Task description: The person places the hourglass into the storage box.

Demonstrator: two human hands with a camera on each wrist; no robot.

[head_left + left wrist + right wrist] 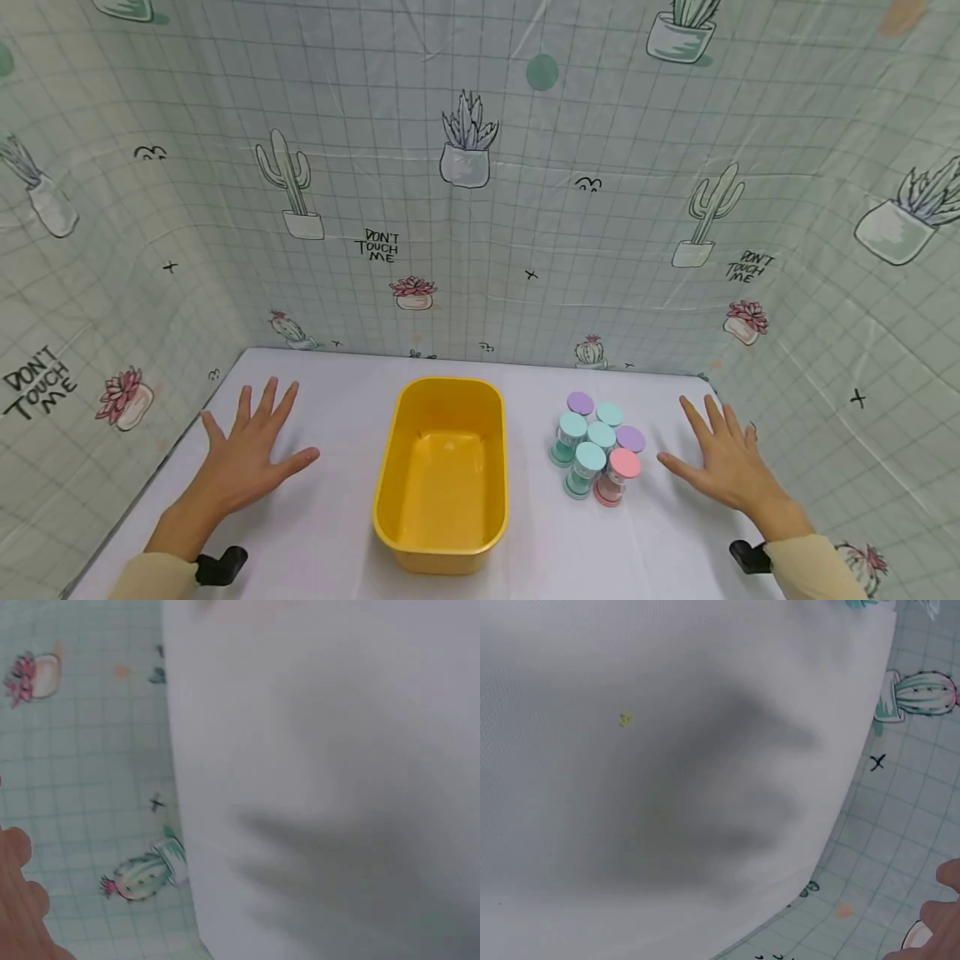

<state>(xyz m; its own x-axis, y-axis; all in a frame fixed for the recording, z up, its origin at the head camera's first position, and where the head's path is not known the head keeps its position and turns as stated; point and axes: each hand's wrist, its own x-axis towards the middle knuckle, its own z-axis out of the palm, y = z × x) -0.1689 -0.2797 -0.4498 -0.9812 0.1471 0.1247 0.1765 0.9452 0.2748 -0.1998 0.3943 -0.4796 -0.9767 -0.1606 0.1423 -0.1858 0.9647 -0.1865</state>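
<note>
Over the left part of the white table, my left hand (247, 458) is spread with straight fingers and holds nothing. My right hand (723, 462) hovers at the right side, fingers fanned out, nothing in it. Nearest to it stands a cluster of small clear jars with coloured lids: a pink-lidded jar (617, 477), several mint-lidded ones such as the front jar (585, 471), and two with purple lids (631, 438). A yellow plastic bin (441, 560) sits between the hands. In the left wrist view, fingertips (36, 900) show at the left edge.
The white table (330, 533) meets a gridded curtain (510, 225) with cactus prints at the back and on both sides. Black straps sit at both wrists, by the cream sleeves (813, 567). A small yellow mark (625, 719) shows on the tabletop in the right wrist view.
</note>
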